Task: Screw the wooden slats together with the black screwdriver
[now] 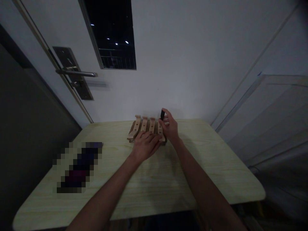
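A small wooden piece of work, with several pale upright strips set side by side, sits near the table's back edge. The strips have dark round holes and upturned ends. My left hand lies over the front of the strips with its fingers stretched out, pressing on the wood. Above the rightmost strip, my right hand pinches a short black handle held upright. The handle's lower end is hidden by the fingers, so whether it touches the wood cannot be made out.
The pale wood-grained table stands against a white door with a metal lever handle and a dark window. A blurred-out dark item lies on the table's left side. A white panel is at the right.
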Demonstrator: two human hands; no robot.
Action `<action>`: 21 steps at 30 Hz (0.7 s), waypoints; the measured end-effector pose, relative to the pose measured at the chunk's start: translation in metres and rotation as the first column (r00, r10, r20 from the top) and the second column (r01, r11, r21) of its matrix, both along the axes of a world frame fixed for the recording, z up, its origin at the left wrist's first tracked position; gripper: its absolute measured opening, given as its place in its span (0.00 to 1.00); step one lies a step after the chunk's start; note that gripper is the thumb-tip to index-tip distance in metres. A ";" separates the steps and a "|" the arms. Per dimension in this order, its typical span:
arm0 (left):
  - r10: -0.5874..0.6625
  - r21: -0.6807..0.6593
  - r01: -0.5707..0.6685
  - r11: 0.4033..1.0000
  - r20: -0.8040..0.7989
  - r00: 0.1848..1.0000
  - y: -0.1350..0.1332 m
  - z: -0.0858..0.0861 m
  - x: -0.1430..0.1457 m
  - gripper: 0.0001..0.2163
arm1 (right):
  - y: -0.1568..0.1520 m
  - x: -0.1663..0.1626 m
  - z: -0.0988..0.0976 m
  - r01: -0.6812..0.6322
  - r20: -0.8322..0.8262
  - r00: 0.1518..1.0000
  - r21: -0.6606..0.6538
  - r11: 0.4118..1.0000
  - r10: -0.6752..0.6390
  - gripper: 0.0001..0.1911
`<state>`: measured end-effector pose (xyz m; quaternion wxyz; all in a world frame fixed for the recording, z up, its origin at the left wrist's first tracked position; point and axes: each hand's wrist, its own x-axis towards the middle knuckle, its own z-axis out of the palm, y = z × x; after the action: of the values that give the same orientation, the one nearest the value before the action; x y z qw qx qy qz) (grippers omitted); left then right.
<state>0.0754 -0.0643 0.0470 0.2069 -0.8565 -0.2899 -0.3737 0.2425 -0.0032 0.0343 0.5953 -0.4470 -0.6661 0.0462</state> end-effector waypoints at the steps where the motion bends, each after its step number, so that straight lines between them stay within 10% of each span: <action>1: 0.001 0.000 -0.001 1.000 -0.004 1.000 0.000 0.000 0.000 0.07 | -0.002 0.000 0.002 -0.012 -0.009 1.000 -0.012 1.000 0.012 0.23; 21: 0.013 -0.016 -0.014 1.000 -0.021 1.000 0.000 0.001 -0.001 0.07 | -0.002 0.001 0.004 -0.075 -0.136 0.988 -0.057 0.996 0.067 0.22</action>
<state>0.0749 -0.0641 0.0484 0.2056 -0.8600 -0.2964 -0.3610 0.2434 -0.0055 0.0385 0.6226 -0.4370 -0.6384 0.1180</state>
